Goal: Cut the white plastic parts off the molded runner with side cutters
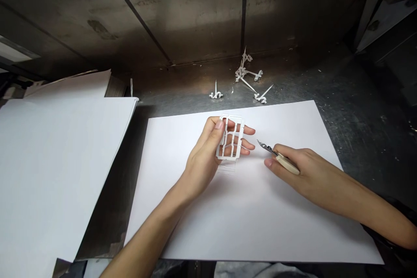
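My left hand [208,152] holds a white plastic frame [241,139] above a white sheet [195,226], thumb on its upper left edge. The frame is a rectangle with slots through it, and my fingers show behind the openings. To the right, my right hand [296,165] grips a pair of nippers [283,161] with pale handles and metal jaws. Their tip points up and left, a short gap away from the fingers of my left hand. Part of the nippers is hidden inside my right palm.
Beyond the sheet, several white plastic sprue pieces [243,69] with thin spikes lie on the dark metal bench [182,87], one piece [216,93] apart at the left. Stacked white sheets [61,156] stand at the left. A metal wall [202,13] closes off the back.
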A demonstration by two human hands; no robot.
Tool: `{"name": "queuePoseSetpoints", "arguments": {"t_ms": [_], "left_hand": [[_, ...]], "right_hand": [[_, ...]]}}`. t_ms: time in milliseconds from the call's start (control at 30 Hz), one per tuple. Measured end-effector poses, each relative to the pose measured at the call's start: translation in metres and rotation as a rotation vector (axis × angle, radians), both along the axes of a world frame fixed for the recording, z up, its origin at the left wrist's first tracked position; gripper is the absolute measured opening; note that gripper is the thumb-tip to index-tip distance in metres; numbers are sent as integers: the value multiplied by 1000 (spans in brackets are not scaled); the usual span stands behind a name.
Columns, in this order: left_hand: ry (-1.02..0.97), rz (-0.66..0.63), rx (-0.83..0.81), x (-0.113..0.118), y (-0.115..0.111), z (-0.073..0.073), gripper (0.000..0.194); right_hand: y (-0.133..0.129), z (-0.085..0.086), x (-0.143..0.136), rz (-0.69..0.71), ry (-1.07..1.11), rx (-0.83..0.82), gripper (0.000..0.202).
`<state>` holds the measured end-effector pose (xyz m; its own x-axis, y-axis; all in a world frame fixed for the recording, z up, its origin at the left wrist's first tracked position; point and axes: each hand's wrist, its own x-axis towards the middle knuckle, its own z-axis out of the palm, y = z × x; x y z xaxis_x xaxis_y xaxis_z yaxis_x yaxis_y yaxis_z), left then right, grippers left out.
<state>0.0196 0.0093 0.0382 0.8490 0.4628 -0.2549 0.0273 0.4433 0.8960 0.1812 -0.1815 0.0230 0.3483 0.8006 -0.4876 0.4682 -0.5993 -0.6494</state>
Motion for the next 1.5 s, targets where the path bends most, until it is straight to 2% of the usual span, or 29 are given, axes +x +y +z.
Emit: {"name": "queuePoseSetpoints", "arguments": {"t_ms": [100,267,400,500,700,867,1033,1167,1233,1333,1400,1433,1500], "left_hand": [[44,76,-64,3,0,0,28],[38,122,-232,6,3,-2,27],[30,151,-271,7,4,-3,24],[3,136,-330,5,8,0,21],[-170,-22,-776,-1,21,6,24],[-218,-50,-885,-2,21,1,19],[-215,-143,-859,-2,20,-2,31],[-165,-146,-840,-4,22,0,41],[-89,-116,-857,-4,24,1,42],[66,33,-838,-2,30,1,56],[103,126,-738,-1,35,2,65],[94,149,-653,0,37,4,63],[60,162,-382,-1,40,9,46]], "right_hand": [[0,0,0,-2,-7,-8,51],[1,2,-1,-2,-1,-16,51],[-1,-1,0,-4,-15,-29,52],[-3,-3,1,2,-15,-20,53],[-4,-5,0,15,-36,-2,54],[-4,-6,-1,13,-37,-8,55],[-4,-5,-2,27,-35,1,54],[-4,-6,-1,31,-41,3,52],[-4,-6,0,29,-42,-2,51],[-3,-4,1,28,-40,-17,52],[-2,-2,1,24,-47,-28,51],[-1,0,1,23,-52,-34,50],[1,3,1,22,-59,-45,47]]}}
